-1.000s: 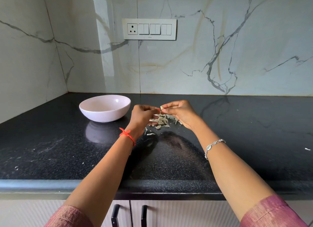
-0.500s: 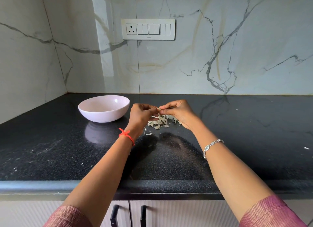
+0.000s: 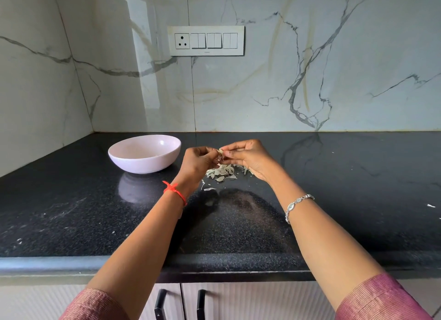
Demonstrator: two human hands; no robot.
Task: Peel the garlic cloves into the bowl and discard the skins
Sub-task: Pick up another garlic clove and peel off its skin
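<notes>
**Both hands meet on one clove, just right of the bowl**

Head view: the pale pink bowl (image 3: 143,165) sits on the black speckled countertop (image 3: 71,212); what it holds cannot be made out. Just right of the bowl, the left hand (image 3: 195,163) and right hand (image 3: 248,156) are raised above the counter and brought together. Both have their fingers curled, pinching a small garlic clove (image 3: 221,151) between their fingertips. A strip of skin hangs from the clove. Below the hands, still right of the bowl, a loose pile of skins (image 3: 224,171) lies on the counter, with a few stray flakes nearer the camera. A red thread (image 3: 175,191) circles the left wrist and a silver bracelet (image 3: 297,204) the right. On the marble wall above and behind the bowl is a white switch panel (image 3: 206,41).
</notes>
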